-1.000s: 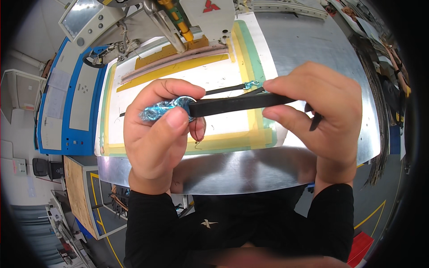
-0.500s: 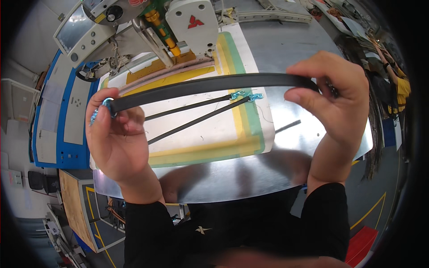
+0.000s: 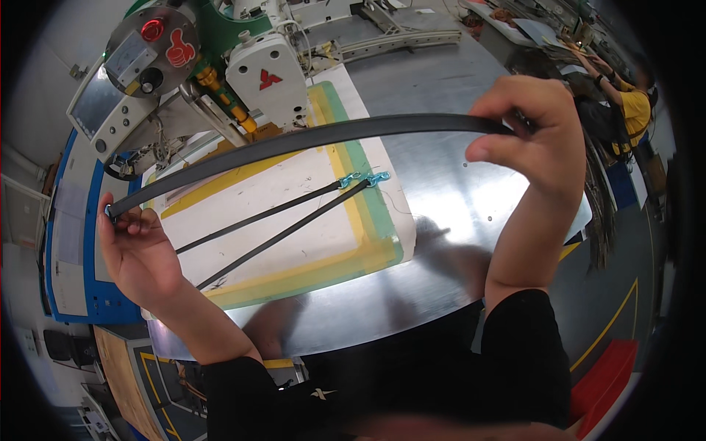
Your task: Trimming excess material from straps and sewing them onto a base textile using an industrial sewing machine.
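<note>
A long black strap (image 3: 309,135) is stretched in a shallow arch above the work surface, one end in each hand. My left hand (image 3: 143,253) pinches its left end, where a bit of blue metal shows by the fingertips. The right end sits in the closed fingers of my right hand (image 3: 540,136); the fingers hide its tip. Below the held strap, two more black straps (image 3: 272,213) lie slanted on a white board (image 3: 265,250) bordered with yellow and green tape. Their upper right ends carry blue metal clasps (image 3: 377,178).
A sewing machine (image 3: 268,77) with a green and white head stands behind the board, beside a control panel (image 3: 95,103). The board lies on a shiny metal table (image 3: 441,191). Far right, a person in yellow (image 3: 632,110) works at another bench.
My hands have moved farther apart, the left one going left and down. More of the strap now shows between them. The view has shifted, so machine and board appear farther left.
</note>
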`<state>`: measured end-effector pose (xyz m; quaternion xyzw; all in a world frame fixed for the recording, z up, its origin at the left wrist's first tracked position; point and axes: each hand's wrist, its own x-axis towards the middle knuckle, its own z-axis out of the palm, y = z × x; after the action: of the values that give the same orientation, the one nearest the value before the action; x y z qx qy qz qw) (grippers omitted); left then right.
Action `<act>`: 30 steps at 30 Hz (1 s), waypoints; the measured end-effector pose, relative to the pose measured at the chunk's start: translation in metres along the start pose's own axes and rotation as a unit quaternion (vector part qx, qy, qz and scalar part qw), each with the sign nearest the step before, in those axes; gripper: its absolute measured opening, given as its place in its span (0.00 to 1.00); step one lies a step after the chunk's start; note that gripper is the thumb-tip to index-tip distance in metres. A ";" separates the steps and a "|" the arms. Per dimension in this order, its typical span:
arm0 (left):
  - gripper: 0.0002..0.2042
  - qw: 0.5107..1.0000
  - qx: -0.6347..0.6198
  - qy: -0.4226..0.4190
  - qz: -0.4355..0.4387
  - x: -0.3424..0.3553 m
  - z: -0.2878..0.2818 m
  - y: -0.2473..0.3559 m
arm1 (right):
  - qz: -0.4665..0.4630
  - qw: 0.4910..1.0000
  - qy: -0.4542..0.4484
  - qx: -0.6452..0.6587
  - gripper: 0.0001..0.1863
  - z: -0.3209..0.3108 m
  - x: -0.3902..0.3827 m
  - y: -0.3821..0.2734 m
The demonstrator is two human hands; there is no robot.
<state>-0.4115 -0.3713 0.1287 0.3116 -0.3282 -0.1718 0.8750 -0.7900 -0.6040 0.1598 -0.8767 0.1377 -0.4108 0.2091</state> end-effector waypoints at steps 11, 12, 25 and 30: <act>0.11 0.996 -0.078 -0.045 0.027 0.000 -0.004 0.006 | -0.041 0.999 -0.029 -0.007 0.17 -0.019 -0.004 0.017; 0.11 0.996 -0.074 -0.043 0.030 -0.002 -0.002 0.006 | -0.034 0.999 -0.023 -0.017 0.17 -0.018 -0.004 0.018; 0.07 0.977 -0.160 -0.125 0.058 -0.013 0.008 0.017 | -0.033 0.999 -0.020 -0.027 0.19 -0.016 -0.003 0.016; 0.05 0.972 -0.179 -0.140 0.056 -0.015 0.010 0.016 | -0.026 0.998 -0.013 -0.060 0.21 -0.016 -0.004 0.017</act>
<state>-0.4281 -0.3563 0.1382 0.1038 -0.4279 -0.2205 0.8703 -0.8062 -0.6211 0.1580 -0.8964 0.1361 -0.3955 0.1468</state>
